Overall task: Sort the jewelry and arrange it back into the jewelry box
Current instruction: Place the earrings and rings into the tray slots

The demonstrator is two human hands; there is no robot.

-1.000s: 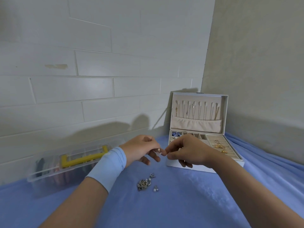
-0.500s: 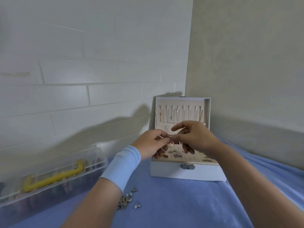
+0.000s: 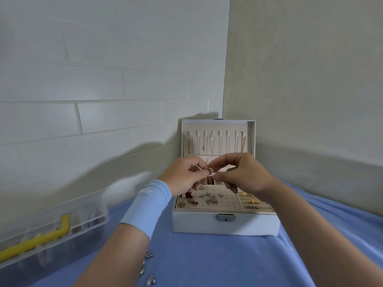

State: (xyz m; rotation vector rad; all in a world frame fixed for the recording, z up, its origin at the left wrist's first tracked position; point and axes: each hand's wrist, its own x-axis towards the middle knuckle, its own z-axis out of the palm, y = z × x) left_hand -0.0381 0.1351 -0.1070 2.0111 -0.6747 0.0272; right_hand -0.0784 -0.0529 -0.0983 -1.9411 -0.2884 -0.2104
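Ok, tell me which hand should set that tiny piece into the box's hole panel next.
Right, probably. Both hands pinch the tiny piece, but the right hand hovers over bare holes of the hole panel, while the left hand sits over the filled side.

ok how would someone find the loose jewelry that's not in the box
From the white jewelry box on the blue cloth, look nearer and left, beside the left forearm. The loose silver pieces lie bare on the cloth, not in any tray.
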